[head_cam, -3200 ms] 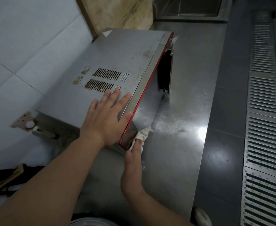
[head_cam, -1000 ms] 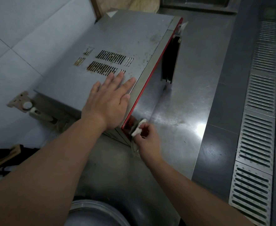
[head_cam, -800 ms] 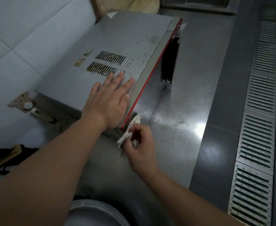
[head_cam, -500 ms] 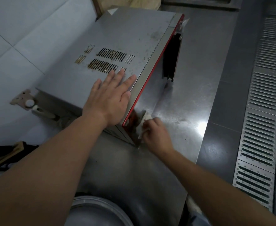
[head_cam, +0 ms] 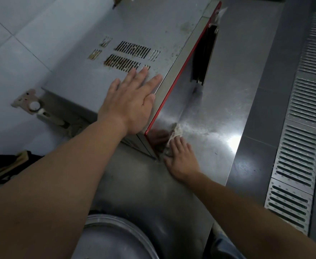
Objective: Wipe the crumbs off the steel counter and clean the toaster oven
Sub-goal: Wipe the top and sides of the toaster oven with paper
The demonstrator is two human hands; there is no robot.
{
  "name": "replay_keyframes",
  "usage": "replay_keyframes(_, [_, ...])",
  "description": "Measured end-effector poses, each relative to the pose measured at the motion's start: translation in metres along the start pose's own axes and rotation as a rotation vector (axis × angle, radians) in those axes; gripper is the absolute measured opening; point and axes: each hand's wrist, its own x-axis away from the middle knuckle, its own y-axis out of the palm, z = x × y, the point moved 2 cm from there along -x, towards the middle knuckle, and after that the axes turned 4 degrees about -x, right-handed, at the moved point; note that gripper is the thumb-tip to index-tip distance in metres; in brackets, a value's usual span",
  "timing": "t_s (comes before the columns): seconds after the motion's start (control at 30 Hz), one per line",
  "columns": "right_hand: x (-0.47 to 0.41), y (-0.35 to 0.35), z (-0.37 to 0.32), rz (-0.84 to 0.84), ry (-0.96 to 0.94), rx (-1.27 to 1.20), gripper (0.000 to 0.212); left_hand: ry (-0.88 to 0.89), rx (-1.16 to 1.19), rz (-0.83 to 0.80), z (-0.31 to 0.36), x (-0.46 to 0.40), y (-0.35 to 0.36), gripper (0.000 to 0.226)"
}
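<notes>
Toaster oven [head_cam: 134, 30] stands on the steel counter [head_cam: 218, 101], with its back close to the white tiled wall [head_cam: 19, 43]. Its grey top has two rows of dark vent slots [head_cam: 129, 58], and a red trim [head_cam: 179, 75] runs along the front edge. The dark door handle [head_cam: 203, 55] is seen on the front side.

The left hand [head_cam: 131, 105] lies flat on the top of the oven near the front corner, fingers straight and together, palm down, gripping nothing. The right hand [head_cam: 181, 157] is on the counter just beside the lower front corner of the oven. It presses a white cloth [head_cam: 174, 132] against the steel; the cloth comes out beyond the fingertips and touches the front face of the oven. I cannot tell if the fingers curl around the cloth or only press it flat.

Pale smears and crumbs [head_cam: 202, 128] lie on the counter just beside the cloth. A round metal lid [head_cam: 119, 238] is at the near edge. A floor drain grate [head_cam: 302, 128] runs along the right side.
</notes>
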Motion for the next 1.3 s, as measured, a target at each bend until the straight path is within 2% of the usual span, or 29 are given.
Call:
replay_keyframes(0.2, [0.066, 0.031, -0.034, -0.241, -0.361, 0.089, 0.079, 0.002, -0.002, -0.003, -0.001, 0.001, -0.001, 0.053])
replay_keyframes(0.3, [0.095, 0.05, -0.029, -0.269, -0.538, 0.136, 0.08, 0.006, -0.008, -0.004, 0.0, 0.0, -0.001, 0.053])
replay_keyframes(0.43, [0.099, 0.047, -0.013, -0.295, -0.677, 0.209, 0.076, 0.003, -0.004, -0.005, 0.0, 0.0, -0.001, 0.053])
replay_keyframes(0.53, [0.065, 0.028, 0.006, -0.28, -0.569, 0.234, 0.076, 0.008, -0.01, -0.003, 0.0, 0.0, 0.0, 0.053])
replay_keyframes(0.67, [0.008, -0.015, 0.045, -0.071, -0.175, 0.213, 0.08, 0.006, -0.015, -0.002, -0.001, -0.001, 0.001, 0.053])
replay_keyframes(0.8, [-0.04, -0.056, 0.087, 0.044, 0.164, 0.157, 0.083, -0.001, 0.005, 0.001, -0.001, -0.001, 0.001, 0.052])
replay_keyframes(0.9, [-0.063, -0.067, 0.102, 0.072, 0.263, 0.088, 0.081, -0.001, 0.007, 0.004, -0.002, -0.001, 0.001, 0.052])
replay_keyframes(1.0, [-0.078, -0.064, 0.093, 0.069, 0.277, 0.052, 0.077, 0.006, 0.009, 0.01, -0.002, -0.001, 0.002, 0.053])
replay_keyframes(1.07, [-0.084, -0.054, 0.078, 0.033, 0.208, 0.065, 0.076, 0.007, 0.012, 0.01, -0.002, -0.002, 0.002, 0.053])
replay_keyframes(1.2, [-0.058, -0.021, 0.02, -0.082, -0.112, 0.224, 0.073, 0.001, 0.001, 0.016, -0.003, -0.001, 0.001, 0.053])
replay_keyframes(1.3, [0.001, 0.009, -0.014, -0.158, -0.323, 0.215, 0.071, 0.0, -0.004, 0.005, -0.001, 0.0, -0.001, 0.053])
